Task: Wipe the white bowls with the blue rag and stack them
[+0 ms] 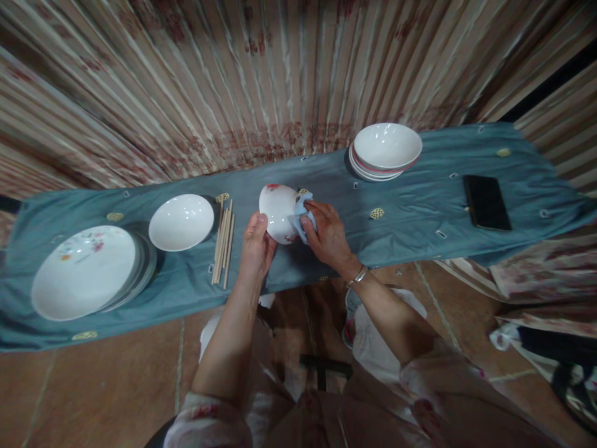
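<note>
A white bowl (278, 211) with red floral marks is tilted above the cloth, its outer side toward me. My left hand (258, 244) grips its left edge, thumb on the near surface. On the bowl's right side, my right hand (329, 233) presses a crumpled light-blue cloth (303, 214) against it, fingers closed around the cloth. Just left of my left hand lie several wooden chopsticks (224, 246). Beyond them sits a single white bowl (181, 223). A bracelet circles my right wrist.
A stack of plates (84, 274) stands at the left of the teal-covered table (410, 230). Stacked white bowls (387, 146) are at the back right, and a black phone (487, 202) lies farther right. A pleated curtain (289, 74) hangs behind the table.
</note>
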Demonstrator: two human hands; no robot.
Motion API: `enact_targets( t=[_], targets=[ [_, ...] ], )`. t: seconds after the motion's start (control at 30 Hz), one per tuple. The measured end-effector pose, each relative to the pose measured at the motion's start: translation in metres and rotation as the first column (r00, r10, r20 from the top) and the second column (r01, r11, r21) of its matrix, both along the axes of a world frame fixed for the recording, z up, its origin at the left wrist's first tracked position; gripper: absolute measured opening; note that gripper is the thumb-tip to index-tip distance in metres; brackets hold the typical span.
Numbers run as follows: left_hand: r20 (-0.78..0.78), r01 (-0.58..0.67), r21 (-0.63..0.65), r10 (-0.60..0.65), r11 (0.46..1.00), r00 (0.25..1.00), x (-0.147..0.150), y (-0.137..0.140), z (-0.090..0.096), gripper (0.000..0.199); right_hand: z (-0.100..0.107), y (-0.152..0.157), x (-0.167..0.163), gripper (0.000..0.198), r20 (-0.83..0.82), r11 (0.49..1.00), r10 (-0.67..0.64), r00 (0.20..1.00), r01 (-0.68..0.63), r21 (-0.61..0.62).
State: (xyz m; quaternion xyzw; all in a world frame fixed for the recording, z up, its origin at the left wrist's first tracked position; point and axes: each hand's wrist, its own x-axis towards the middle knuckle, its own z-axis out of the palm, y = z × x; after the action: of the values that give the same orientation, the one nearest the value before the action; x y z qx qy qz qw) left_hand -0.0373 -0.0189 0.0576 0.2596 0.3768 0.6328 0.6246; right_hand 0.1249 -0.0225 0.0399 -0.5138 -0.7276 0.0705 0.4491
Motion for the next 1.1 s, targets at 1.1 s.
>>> enact_targets(
  t=[1.1],
  targets=[
    [-0.054,0.054,0.017,-0.053,0.998,0.997,0.004,-0.006,0.003,0.043,0.007,0.01,-0.004,0.046,-0.112,0.991,0.128,0.985,-0.133,-0.033]
  ],
)
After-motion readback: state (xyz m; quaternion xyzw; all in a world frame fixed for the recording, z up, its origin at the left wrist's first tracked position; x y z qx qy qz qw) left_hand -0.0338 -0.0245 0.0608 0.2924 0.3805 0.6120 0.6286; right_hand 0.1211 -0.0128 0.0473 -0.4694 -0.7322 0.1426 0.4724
